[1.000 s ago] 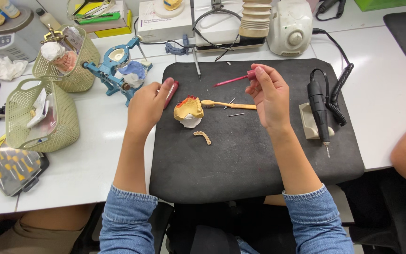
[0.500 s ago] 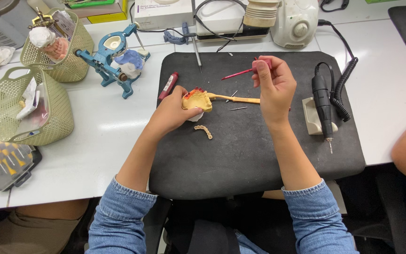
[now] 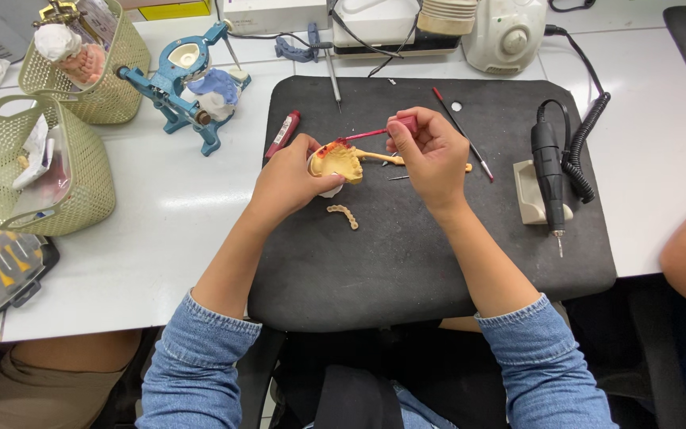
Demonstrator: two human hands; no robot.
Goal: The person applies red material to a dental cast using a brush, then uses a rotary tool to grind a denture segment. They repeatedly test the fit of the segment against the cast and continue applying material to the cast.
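Near the black mat's far edge, the left hand grips a yellow dental cast; the right hand pinches a red brush against it. Stone-hard, brittle, probably light: best held by its base.

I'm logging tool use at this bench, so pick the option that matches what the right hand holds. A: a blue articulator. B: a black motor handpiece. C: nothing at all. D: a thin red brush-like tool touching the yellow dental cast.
D: the right hand pinches a thin red tool whose tip meets the yellow dental cast held in the left hand, while the black handpiece lies on its rest and the blue articulator stands untouched.
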